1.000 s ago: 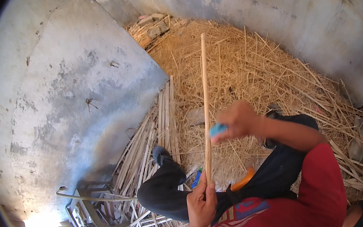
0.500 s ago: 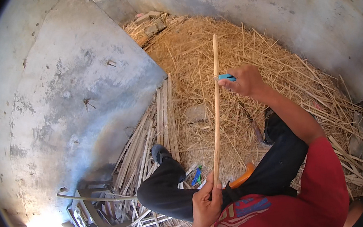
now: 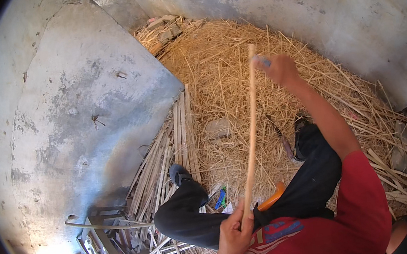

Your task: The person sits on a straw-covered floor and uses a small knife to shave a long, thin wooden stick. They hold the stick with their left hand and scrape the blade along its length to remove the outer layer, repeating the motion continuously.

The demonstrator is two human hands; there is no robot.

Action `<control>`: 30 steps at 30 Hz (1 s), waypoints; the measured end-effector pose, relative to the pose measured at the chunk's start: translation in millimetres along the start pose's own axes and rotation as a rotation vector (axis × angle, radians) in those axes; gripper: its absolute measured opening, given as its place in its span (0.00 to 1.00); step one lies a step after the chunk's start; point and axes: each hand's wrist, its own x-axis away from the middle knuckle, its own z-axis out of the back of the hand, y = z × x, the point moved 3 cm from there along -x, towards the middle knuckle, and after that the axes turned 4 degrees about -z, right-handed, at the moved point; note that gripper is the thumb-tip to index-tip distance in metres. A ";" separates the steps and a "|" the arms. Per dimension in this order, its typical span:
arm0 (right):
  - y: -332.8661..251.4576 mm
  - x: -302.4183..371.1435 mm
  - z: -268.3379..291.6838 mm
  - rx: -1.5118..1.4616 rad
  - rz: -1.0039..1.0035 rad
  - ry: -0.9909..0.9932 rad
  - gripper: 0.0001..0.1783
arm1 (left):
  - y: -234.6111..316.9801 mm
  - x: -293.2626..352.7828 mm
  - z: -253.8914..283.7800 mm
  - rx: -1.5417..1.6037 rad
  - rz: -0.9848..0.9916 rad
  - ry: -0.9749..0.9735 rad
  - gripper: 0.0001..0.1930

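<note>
A long, pale bamboo strip [image 3: 253, 136] slants up from my lap, its upper end over the straw. My left hand [image 3: 234, 232] is closed around the strip's lower part, close to my red shirt. Near the upper end, my right hand [image 3: 280, 71] grips a small blue tool [image 3: 262, 61] that looks like a utility knife. The tool is against or right beside the strip; motion blur hides the exact contact and its blade.
Loose straw [image 3: 217, 74] covers the floor ahead. Split strips [image 3: 159, 158] lie in a pile left of my legs. A brick [image 3: 218, 128] sits in the straw, and an orange curved object [image 3: 272, 197] by my thigh. A metal frame [image 3: 108, 240] stands at lower left; walls [image 3: 67, 93] enclose the space.
My right hand has moved up along the strip with the blue tool, toward its far end. The strip's upper end has tipped slightly right; my left hand keeps its hold.
</note>
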 end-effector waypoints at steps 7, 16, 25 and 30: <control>-11.2 15.4 14.7 0.029 -0.031 -0.037 0.39 | -2.2 8.8 1.0 0.112 0.131 -0.015 0.22; -118.5 112.8 0.0 -0.106 0.540 -0.024 0.34 | 9.2 -8.5 10.5 0.046 0.063 0.098 0.21; -142.1 130.7 3.7 -0.151 0.578 -0.169 0.39 | 13.3 -12.6 14.6 -0.056 0.122 0.168 0.23; -116.4 98.9 -4.4 -0.163 0.380 -0.143 0.38 | 14.4 -11.3 14.0 -0.121 0.055 0.160 0.23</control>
